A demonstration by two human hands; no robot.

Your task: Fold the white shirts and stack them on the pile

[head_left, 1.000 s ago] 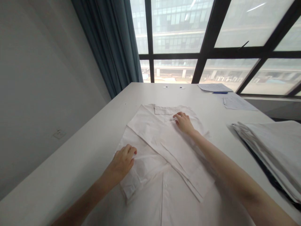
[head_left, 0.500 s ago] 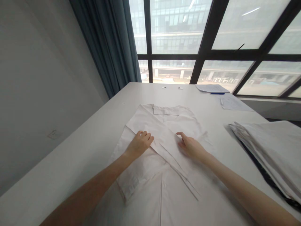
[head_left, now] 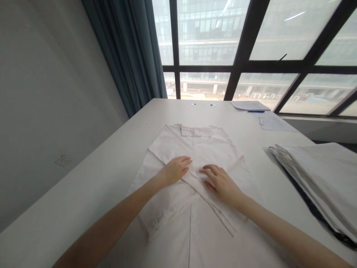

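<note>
A white shirt (head_left: 195, 152) lies on the white table, its collar (head_left: 196, 131) toward the window and a column of buttons running toward me. One long sleeve (head_left: 210, 201) crosses the chest diagonally from upper left to lower right. My left hand (head_left: 176, 170) rests on this sleeve near the shirt's middle, fingers stretched out and not gripping. Just right of it, my right hand (head_left: 220, 182) is over the sleeve with fingers apart and slightly bent, holding nothing. Whether its fingertips touch the cloth I cannot tell.
A stack of folded white cloth (head_left: 320, 175) with a dark layer underneath lies at the right. Sheets of paper (head_left: 248, 105) and a blue pen (head_left: 256, 111) are at the table's far right. A blue curtain (head_left: 131, 56) and a window stand behind.
My left hand has slid rightward across the sleeve and its curled fingers have straightened. My right hand has shifted left and slightly toward me, so the hands are closer together.
</note>
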